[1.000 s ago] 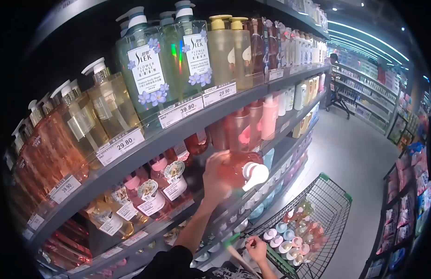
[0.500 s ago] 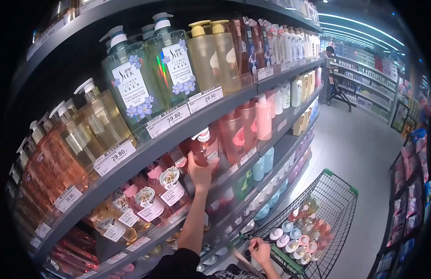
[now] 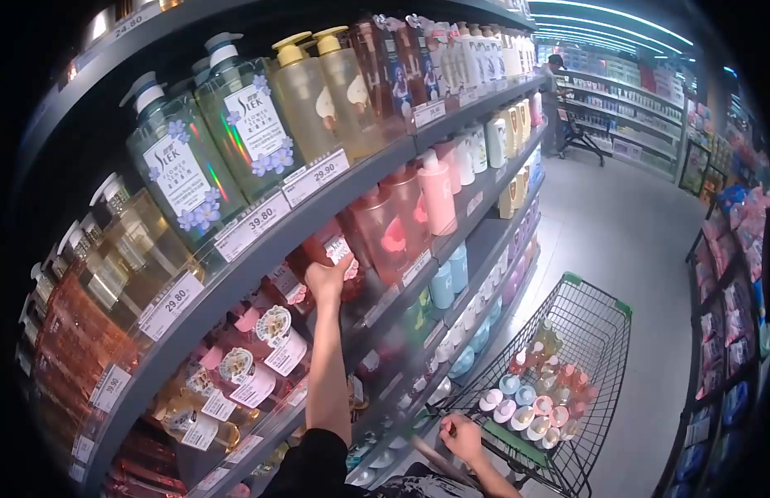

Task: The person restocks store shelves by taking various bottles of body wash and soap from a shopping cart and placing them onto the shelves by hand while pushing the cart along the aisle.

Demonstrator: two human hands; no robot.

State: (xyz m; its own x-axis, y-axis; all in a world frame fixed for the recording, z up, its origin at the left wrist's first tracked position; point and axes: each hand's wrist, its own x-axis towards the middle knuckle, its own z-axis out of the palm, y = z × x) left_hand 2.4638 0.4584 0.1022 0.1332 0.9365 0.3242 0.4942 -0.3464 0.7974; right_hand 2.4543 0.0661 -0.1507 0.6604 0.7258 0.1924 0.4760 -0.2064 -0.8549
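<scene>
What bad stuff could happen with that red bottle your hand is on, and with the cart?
The left hand is on the red bottle, so it might slip and drop if the grip is loose.

The bottle with a pink petal mark is close beside it, so a bump could knock that one over.

The right hand is curled near the cart. I can't tell if it's holding on; if not, the cart could roll.

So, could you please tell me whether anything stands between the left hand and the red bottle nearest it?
Nothing visible does: the left hand is at the red bottle, its thumb against the front. The upper shelf edge crosses above, hiding the bottle's top, but does not come between them.
</scene>
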